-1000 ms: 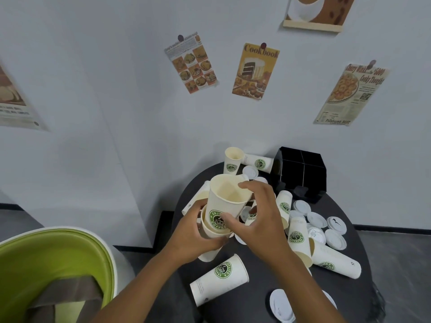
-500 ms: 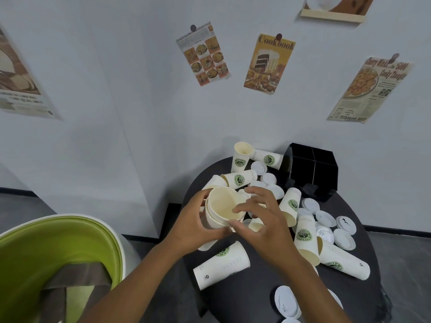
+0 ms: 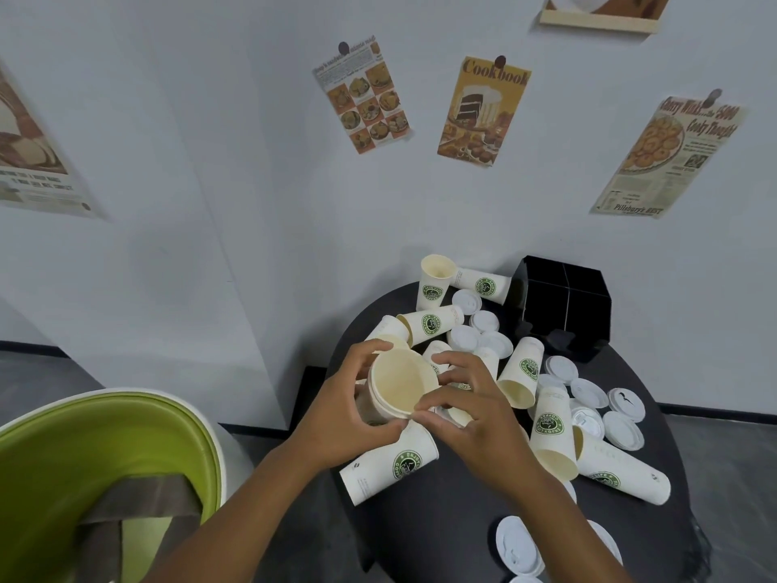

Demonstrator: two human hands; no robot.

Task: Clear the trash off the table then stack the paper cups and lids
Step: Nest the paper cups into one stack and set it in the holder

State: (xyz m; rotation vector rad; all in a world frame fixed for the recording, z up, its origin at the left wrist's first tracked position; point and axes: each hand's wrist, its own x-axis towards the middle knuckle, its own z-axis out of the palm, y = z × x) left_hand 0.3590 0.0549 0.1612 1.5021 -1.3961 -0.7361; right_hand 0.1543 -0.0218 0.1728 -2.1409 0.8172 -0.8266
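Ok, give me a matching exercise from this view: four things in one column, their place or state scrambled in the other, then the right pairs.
Things:
1. nested cups
2. upright cup
3. black organizer
4. green chair

Places or states:
A. stands open end up at the table's far edge
B. held between the left hand and the right hand
C. off the table, at lower left
D. against the wall at the table's far right

Pairs: 1-B, 2-A, 3-D, 4-C
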